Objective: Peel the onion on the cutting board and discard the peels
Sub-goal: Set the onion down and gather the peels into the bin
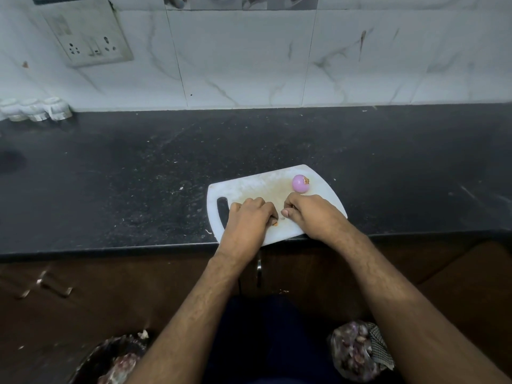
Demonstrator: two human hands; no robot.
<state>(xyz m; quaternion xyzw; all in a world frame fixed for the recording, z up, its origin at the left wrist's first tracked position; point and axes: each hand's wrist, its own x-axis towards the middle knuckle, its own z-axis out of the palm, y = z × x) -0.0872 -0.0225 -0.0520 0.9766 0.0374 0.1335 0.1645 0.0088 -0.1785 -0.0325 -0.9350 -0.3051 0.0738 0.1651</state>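
Head view: my left hand (250, 214) is curled knuckles-up on the board (249, 187), a bit of peel (274, 223) at its fingertips. My right hand (310, 213) is curled beside it; can't tell what it pinches. Peeled onion (300, 183) sits just beyond my right hand.

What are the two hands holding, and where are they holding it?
Not the onion; it sits free on the cutting board. Both hands curl over small peel scraps; the grip is hidden.
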